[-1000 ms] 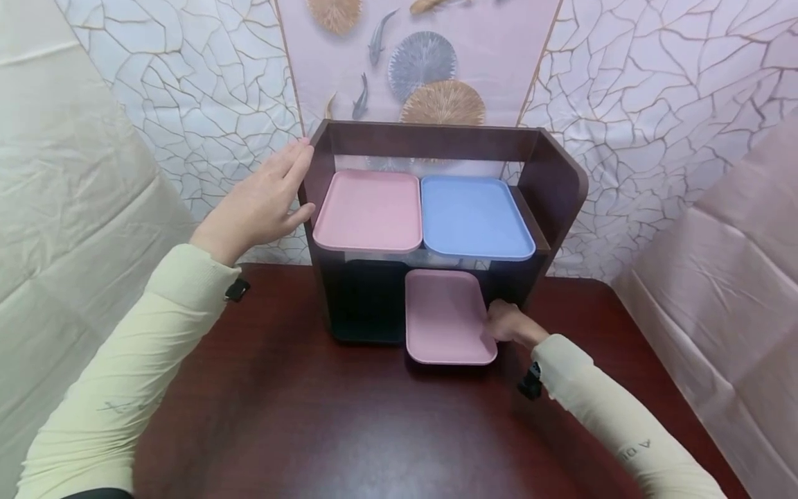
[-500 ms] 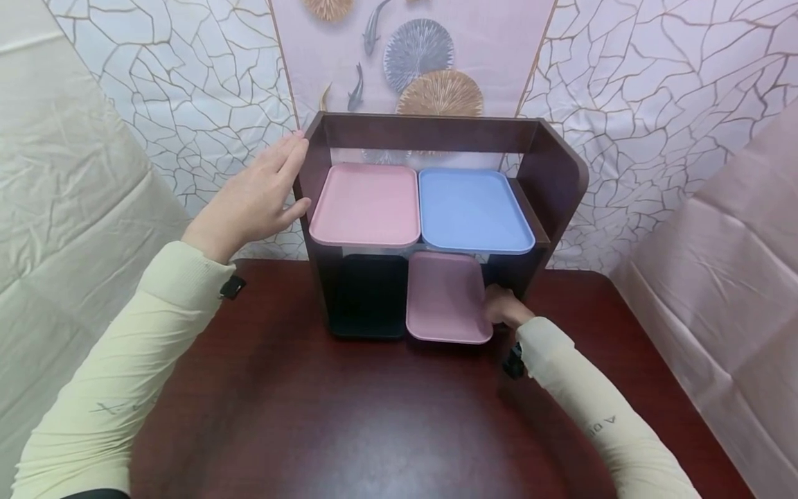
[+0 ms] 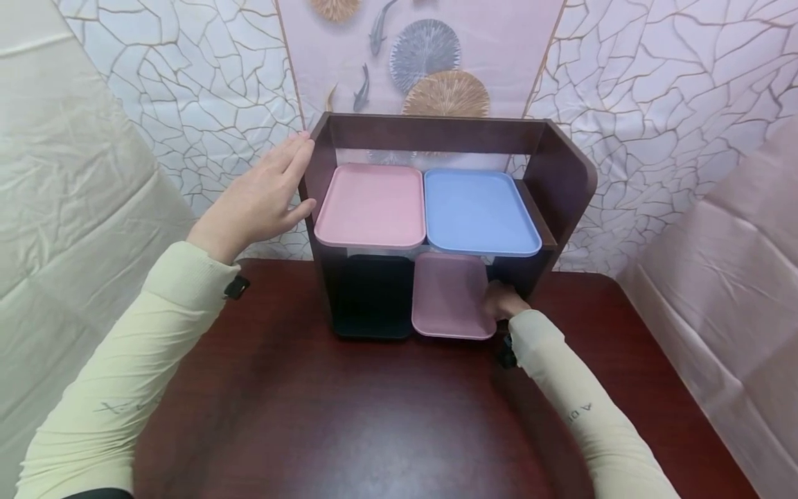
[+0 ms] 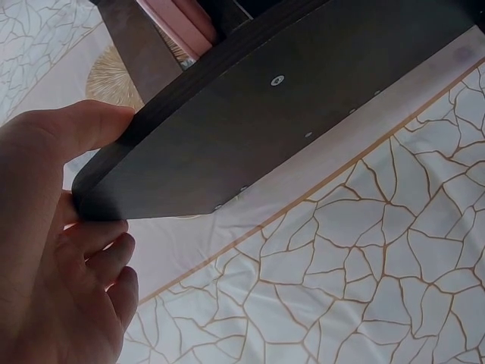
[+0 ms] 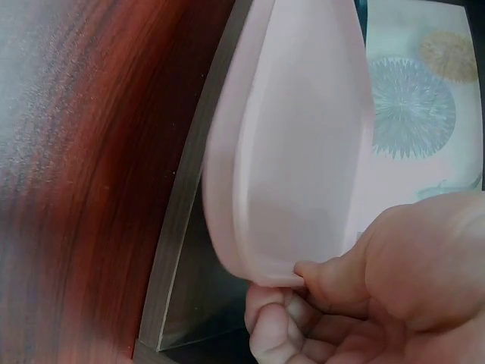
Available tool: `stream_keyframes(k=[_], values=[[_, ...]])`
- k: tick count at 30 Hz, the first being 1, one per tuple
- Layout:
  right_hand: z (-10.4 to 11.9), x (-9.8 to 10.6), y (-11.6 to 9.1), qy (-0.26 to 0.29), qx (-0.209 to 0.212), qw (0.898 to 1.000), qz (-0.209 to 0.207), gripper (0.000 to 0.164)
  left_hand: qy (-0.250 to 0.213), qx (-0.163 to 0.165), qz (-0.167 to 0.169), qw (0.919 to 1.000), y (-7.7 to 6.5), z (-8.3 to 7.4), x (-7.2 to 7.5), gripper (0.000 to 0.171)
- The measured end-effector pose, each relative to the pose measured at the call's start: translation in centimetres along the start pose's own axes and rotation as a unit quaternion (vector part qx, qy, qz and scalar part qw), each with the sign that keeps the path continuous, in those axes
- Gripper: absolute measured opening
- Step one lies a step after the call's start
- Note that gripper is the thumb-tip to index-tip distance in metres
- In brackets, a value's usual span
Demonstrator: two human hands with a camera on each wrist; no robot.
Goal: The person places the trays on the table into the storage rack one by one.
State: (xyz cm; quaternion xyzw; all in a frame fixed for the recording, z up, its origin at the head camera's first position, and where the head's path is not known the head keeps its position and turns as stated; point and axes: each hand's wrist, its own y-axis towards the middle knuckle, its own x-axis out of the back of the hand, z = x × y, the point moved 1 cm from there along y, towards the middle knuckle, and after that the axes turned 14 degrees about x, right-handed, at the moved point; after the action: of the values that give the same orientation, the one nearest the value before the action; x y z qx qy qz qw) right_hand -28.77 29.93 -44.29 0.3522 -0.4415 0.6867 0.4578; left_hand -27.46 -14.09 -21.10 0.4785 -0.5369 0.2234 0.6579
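A dark brown two-tier shelf (image 3: 564,184) stands on the table. My left hand (image 3: 255,197) grips the upper front corner of its left side panel (image 4: 250,129), thumb on the edge and fingers round the other side. My right hand (image 3: 503,301) pinches the right rim of a dusty-pink tray (image 3: 451,294) in the lower tier. In the right wrist view the thumb (image 5: 322,277) lies over the tray's rim, with the fingers curled beneath. Beside that tray lies a black tray (image 3: 374,298). A pink tray (image 3: 374,206) and a blue tray (image 3: 480,211) sit side by side on the upper tier.
The shelf stands toward the back of a reddish-brown wooden table (image 3: 349,416). Behind it hangs a patterned backdrop (image 3: 654,138). Pale cloth drapes (image 3: 81,208) close off both sides.
My right hand has pushed the dusty-pink tray back into the lower tier, until its front is about level with the black tray's. My left hand has stayed on the shelf's side.
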Motion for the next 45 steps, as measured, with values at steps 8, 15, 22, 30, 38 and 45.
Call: stream_keyframes(k=[8, 15, 22, 30, 38, 45], values=[[0.1, 0.1, 0.1, 0.017, -0.029, 0.999, -0.001, 0.014, -0.001, 0.006, 0.006, 1.0, 0.0, -0.2, -0.1, 0.081], [1.2, 0.3, -0.7, -0.014, -0.041, 0.999, -0.017, 0.014, 0.001, 0.008, 0.011, 0.9999, 0.0, -0.3, 0.1, 0.081], [1.4, 0.1, -0.8, -0.027, -0.046, 0.998, -0.035, 0.032, 0.006, 0.005, 0.004, 1.0, 0.0, -0.2, 0.1, 0.081], [1.6, -1.1, -0.2, 0.022, -0.092, 0.992, -0.078, 0.05, 0.005, 0.003, -0.006, 1.0, 0.0, -0.1, -0.1, 0.081], [1.8, -1.5, 0.0, 0.014, -0.103, 0.988, -0.113, 0.05, 0.011, 0.011, 0.01, 0.9998, 0.0, -0.1, 0.0, 0.081], [1.7, -1.1, 0.0, -0.001, -0.075, 0.992, -0.097, 0.047, 0.014, 0.01, 0.012, 0.9998, 0.0, 0.0, 0.1, 0.081]])
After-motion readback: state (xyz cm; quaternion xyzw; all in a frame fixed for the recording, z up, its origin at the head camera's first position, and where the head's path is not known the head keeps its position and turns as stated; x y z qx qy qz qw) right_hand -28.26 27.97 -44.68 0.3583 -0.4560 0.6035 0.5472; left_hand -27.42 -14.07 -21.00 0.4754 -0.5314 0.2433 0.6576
